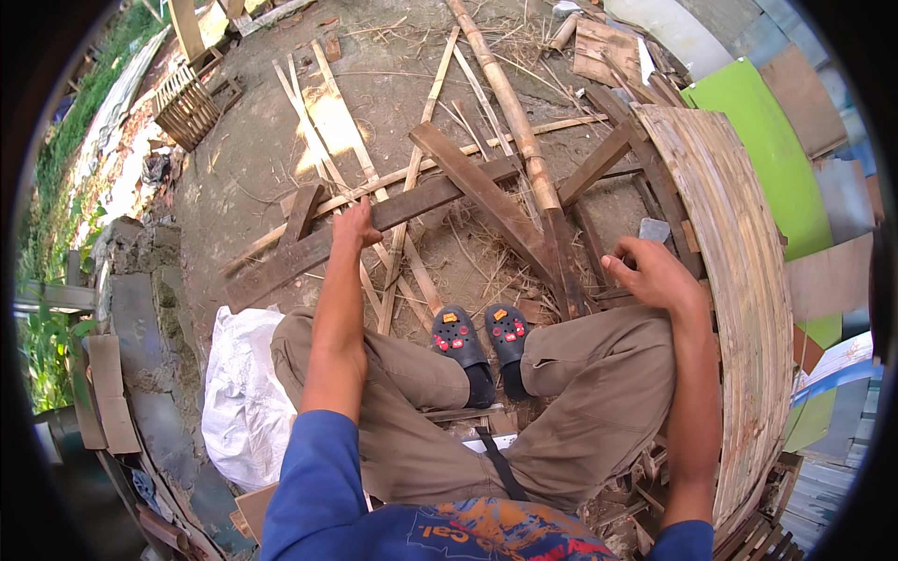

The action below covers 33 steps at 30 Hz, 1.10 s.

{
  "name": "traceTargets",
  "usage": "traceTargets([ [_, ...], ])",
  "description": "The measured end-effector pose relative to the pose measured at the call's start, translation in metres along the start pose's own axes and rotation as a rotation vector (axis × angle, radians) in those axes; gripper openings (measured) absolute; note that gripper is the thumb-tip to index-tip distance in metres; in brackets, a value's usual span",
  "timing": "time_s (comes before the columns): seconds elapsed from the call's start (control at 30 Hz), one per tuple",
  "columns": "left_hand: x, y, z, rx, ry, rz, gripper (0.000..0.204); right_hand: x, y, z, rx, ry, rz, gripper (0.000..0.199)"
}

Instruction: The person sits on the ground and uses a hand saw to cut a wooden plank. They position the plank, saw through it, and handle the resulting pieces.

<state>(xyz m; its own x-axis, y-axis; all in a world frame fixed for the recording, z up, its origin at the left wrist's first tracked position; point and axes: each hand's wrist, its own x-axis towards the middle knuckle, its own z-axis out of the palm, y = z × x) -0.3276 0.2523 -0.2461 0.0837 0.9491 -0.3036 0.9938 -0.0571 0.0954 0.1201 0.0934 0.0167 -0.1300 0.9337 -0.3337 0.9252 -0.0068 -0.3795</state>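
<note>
I count two bare hands (357, 225) and two dark clogs (458, 338). There's one crumpled white sack (241, 397), one slatted crate (187, 105) and one long, round bamboo pole (501, 86).

The ground (234, 178) is grey-brown and rough, with a sunlit patch toward the far left. Pale bamboo strips (346, 112) cross one another over its middle, and a thick bamboo pole (499, 89) reaches in from the far side. Straw (477, 257) is scattered among them. A slatted crate (182, 107) sits tilted at far left; a brown board (603, 51) lies at far right. Whether the long dark beam (440, 198) touches the ground cannot be told.
</note>
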Motion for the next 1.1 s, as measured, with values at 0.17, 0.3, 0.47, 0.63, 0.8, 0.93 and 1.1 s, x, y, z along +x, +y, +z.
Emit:
traceTargets([
  [0.17, 0.010, -0.029, -0.119, 0.465, 0.142, 0.258, 0.069, -0.008, 0.011, 0.001, 0.008, 0.066, -0.021, 0.034],
  [0.3, -0.017, -0.036, -0.219, 0.795, 0.199, 0.341, 0.057, -0.015, 0.001, -0.002, -0.004, 0.048, 0.020, 0.036],
  [0.47, -0.077, -0.053, -0.334, 1.144, 0.325, 0.290, 0.050, -0.022, -0.009, 0.003, -0.002, 0.151, -0.083, 0.034],
  [0.63, -0.142, -0.039, -0.412, 0.982, 0.456, 0.447, 0.050, -0.019, -0.021, -0.007, 0.024, 0.341, -0.296, 0.044],
  [0.8, -0.190, 0.034, -0.419, 0.751, 0.402, 0.607, 0.041, -0.034, -0.028, -0.013, 0.011, 0.325, -0.333, 0.073],
  [0.93, -0.177, 0.104, -0.378, 0.628, 0.319, 0.772, 0.054, -0.063, 0.009, 0.005, 0.010, 0.364, -0.308, 0.084],
  [1.1, -0.124, 0.184, -0.284, 0.427, 0.136, 1.050, 0.063, -0.090, 0.093, 0.134, -0.074, 0.544, -0.234, 0.097],
])
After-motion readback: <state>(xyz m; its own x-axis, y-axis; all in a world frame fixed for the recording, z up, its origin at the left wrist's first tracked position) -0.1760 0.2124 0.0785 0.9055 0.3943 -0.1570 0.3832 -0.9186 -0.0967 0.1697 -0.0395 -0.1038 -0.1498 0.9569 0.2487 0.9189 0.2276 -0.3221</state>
